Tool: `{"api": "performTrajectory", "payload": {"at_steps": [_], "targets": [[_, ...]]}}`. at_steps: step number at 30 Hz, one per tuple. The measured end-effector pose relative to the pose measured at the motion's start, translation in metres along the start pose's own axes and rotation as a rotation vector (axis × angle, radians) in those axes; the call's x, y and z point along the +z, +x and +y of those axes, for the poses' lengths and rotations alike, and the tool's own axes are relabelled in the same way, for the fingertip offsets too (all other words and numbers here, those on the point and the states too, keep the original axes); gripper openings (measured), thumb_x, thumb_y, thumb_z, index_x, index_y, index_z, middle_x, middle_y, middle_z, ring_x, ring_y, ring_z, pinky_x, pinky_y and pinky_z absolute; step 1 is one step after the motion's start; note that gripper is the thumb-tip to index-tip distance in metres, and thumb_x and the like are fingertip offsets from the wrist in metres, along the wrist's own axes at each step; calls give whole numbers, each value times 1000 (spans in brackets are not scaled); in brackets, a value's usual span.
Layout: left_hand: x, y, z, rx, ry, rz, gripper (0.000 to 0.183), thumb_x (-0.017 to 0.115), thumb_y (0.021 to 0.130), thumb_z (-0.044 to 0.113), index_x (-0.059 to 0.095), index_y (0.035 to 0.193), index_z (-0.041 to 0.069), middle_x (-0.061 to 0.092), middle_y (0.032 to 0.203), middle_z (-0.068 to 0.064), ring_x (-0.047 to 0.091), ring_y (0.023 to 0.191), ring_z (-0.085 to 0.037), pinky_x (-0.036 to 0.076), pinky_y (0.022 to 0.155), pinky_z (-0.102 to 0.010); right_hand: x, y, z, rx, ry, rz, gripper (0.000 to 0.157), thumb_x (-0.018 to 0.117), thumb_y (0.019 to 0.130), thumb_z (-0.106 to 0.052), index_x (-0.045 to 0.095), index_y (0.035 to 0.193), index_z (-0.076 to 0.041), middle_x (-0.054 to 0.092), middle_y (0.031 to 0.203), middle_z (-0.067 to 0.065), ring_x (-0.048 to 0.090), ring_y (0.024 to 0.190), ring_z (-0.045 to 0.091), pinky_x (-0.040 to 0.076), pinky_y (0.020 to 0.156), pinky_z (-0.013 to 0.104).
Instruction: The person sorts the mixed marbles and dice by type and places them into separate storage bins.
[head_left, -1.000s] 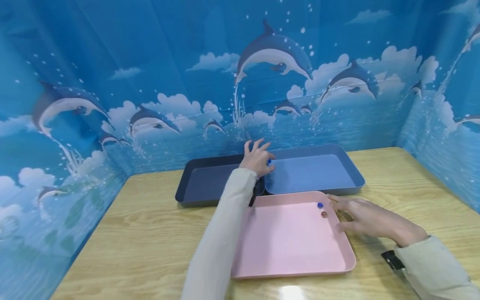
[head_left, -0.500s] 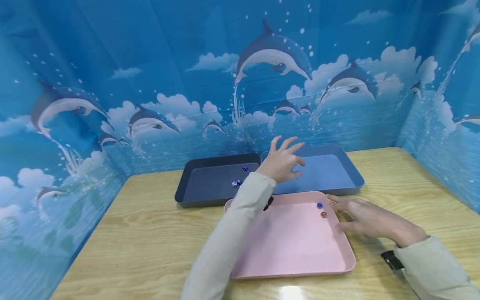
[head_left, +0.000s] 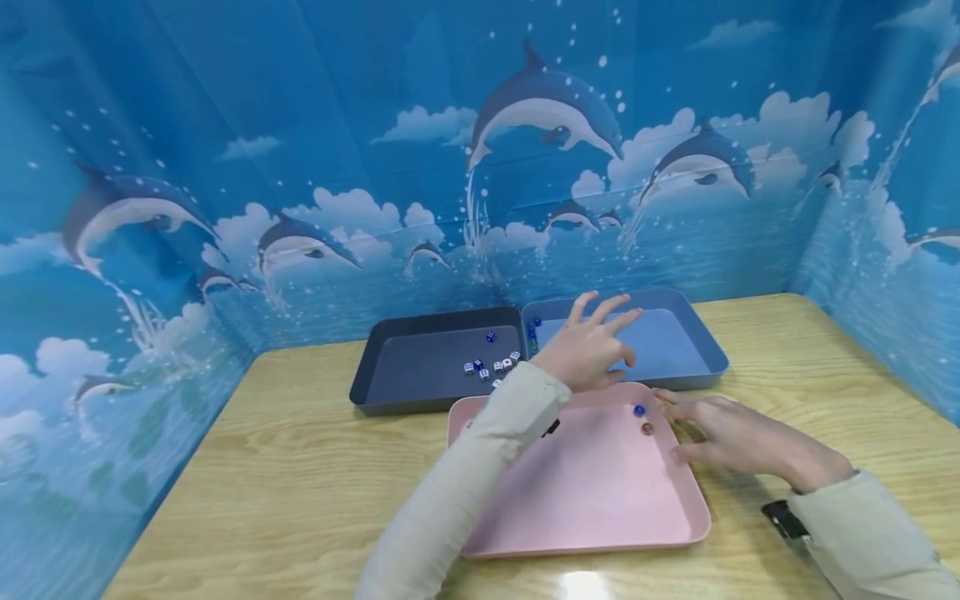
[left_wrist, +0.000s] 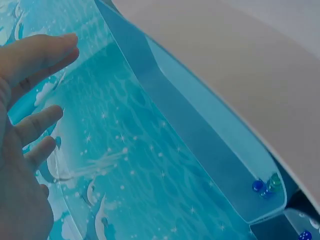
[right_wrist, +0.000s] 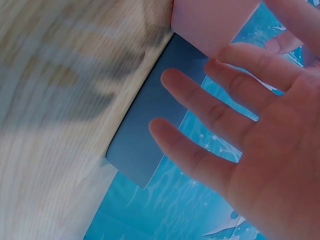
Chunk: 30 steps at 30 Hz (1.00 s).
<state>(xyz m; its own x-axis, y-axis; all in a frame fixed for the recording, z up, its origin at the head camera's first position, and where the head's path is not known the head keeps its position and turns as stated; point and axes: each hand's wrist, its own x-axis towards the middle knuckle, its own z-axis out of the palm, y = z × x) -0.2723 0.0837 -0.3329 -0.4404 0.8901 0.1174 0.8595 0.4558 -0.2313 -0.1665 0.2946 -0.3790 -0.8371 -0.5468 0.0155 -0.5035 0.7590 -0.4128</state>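
Note:
My left hand (head_left: 588, 354) hovers, fingers spread and holding nothing, over the front edge of the blue tray (head_left: 686, 342) and the back rim of the pink tray (head_left: 585, 546). The left wrist view also shows those fingers (left_wrist: 40, 125) empty. My right hand (head_left: 738, 433) rests at the pink tray's right rim, thumb and index finger extended along it. Inside that tray, near the right hand, lie a blue marble (head_left: 639, 411) and a brown marble (head_left: 647, 429). Several blue and green marbles (head_left: 533, 331) sit at the blue tray's left end.
A dark tray (head_left: 405, 408) adjoins the blue one on the left, with several white and blue dice (head_left: 498, 366) in its right half. Part of the pink tray is hidden by my left sleeve (head_left: 480, 450). A dolphin-print curtain (head_left: 450, 167) hangs behind the wooden table (head_left: 300, 483).
My left hand has moved right and toward me, away from the blue tray's left end, uncovering the dice and the marbles there. A blue marble at its fingers has been let go. My right hand stays put.

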Motion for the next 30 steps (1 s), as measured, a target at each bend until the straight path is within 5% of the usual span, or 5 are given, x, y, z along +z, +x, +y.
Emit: {"api": "performTrajectory", "payload": {"at_steps": [16,30], "targets": [[15,7,19,29,7,-64,19,70,96,44,78,112,38,32,164,-1,13,154,-25,4,123,-48,-1,-1,1,-9,24,-26,45,79,88,-23,71,127,-3,41,147,38,45,128,59,43,96,70],[28,11,30,44,6,-107,22,72,93,46,77,113,41,34,163,1,14,154,-23,8,122,-47,-1,-2,1,20,31,-33,55,79,87,-26,64,129,8,39,148,37,45,128,57,45,97,67]]}}
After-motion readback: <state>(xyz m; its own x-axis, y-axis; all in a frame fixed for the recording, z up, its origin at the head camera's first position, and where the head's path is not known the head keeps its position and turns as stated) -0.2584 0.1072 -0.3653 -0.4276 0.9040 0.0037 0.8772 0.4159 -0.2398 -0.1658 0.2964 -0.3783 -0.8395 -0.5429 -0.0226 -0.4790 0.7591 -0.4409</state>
